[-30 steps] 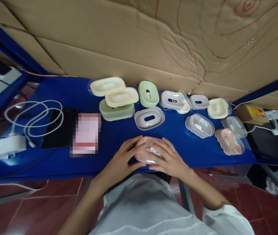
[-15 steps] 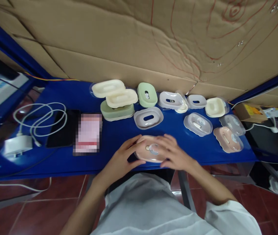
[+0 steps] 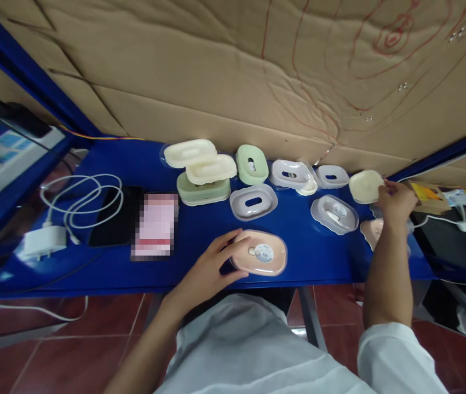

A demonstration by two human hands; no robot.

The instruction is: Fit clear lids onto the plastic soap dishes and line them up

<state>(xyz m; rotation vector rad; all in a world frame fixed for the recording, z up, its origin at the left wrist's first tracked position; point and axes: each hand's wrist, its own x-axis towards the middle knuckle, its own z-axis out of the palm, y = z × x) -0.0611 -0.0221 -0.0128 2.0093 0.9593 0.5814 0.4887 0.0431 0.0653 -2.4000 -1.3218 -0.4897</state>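
While left fingers (image 3: 235, 249) spread round one cased pink dish (image 3: 262, 253), centre, right fingers (image 3: 389, 192) touch one cream dish (image 3: 366, 186); pinch unclear.

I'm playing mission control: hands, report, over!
Left hand: holding pink dish, left end. Right hand: at cream dish. Labelled lilac dish: between those dishes.

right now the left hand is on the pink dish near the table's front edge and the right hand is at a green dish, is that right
Not quite: the head view shows the right hand at a cream dish, not a green one. The left hand is on the pink dish near the table's front edge.
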